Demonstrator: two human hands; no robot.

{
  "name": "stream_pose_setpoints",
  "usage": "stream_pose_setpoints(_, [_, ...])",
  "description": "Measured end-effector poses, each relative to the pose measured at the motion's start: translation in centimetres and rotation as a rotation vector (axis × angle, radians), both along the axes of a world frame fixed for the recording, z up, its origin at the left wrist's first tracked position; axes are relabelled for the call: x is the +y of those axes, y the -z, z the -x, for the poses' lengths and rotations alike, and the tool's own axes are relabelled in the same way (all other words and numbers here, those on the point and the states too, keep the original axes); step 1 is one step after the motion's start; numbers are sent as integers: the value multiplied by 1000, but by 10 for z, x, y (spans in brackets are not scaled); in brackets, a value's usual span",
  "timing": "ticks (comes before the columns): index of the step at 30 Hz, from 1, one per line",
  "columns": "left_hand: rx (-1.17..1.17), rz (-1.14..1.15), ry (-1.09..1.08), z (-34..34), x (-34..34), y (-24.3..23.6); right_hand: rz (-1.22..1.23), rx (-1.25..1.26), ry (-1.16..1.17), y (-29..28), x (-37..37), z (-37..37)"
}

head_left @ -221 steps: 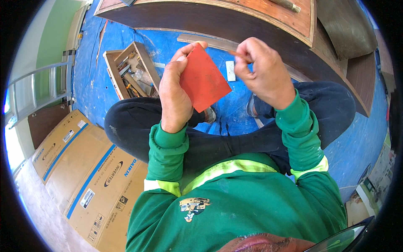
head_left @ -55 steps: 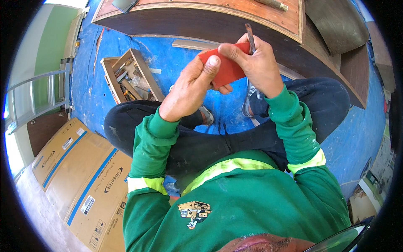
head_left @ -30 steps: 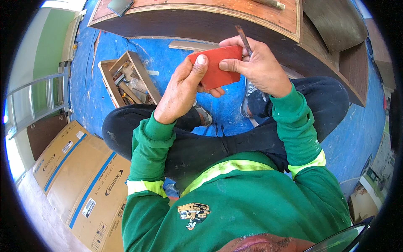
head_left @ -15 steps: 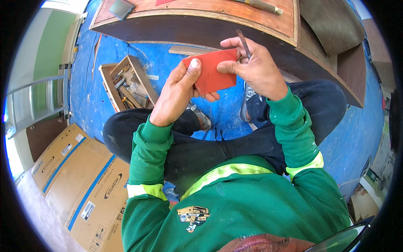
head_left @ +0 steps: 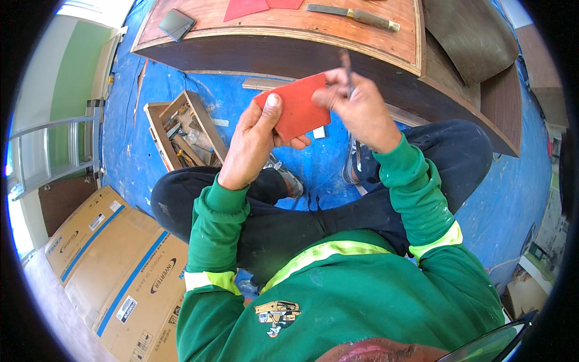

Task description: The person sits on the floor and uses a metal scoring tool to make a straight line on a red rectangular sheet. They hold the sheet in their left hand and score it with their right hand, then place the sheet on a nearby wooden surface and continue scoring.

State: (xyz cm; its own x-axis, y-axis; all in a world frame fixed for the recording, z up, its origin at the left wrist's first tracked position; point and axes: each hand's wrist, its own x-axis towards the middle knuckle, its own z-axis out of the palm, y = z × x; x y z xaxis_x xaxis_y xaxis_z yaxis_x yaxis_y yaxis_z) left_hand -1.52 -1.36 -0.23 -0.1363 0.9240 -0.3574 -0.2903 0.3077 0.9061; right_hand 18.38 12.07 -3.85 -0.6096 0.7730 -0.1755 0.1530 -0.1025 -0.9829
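Observation:
My left hand [head_left: 257,133] grips a red square sheet [head_left: 300,110] by its left side, thumb on top and fingertips curled beneath it. My right hand [head_left: 365,111], partly blurred, holds a narrow, dark, rusty tool [head_left: 347,69] upright, its fingers at the right edge of the sheet. Both hands are above my crossed legs [head_left: 446,157]. A small white block [head_left: 319,132] lies on the blue floor sheet just below the red sheet.
A cabinet [head_left: 283,45] ahead bears red sheets [head_left: 246,9], a wooden-handled tool [head_left: 371,19] and a grey flat object [head_left: 177,25]. A wooden toolbox [head_left: 207,120] sits front-left. An aluminium ladder [head_left: 48,157] and large flattened cardboard [head_left: 90,253] are at left; a curved panel [head_left: 470,42] leans at right.
Both hands, the red sheet and the tool sit slightly lower and further left than a second ago. More of the cabinet top shows. The sheet was more upright seven seconds ago.

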Motion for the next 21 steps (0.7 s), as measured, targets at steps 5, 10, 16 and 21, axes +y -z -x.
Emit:
stream_pose_setpoints(5, [-15,-34,-18,2,1,-1,-15,121,83,4,2,2])
stream_pose_setpoints(10, [-31,-61,-128,-1,4,-4,-110,75,81,-5,-18,5])
stream_pose_setpoints(16, [-76,-102,-149,-11,2,6,-28,284,77,-2,-23,18])
stream_pose_setpoints(21, [-115,-127,-155,-22,0,3,-189,-30,105,2,-11,15])
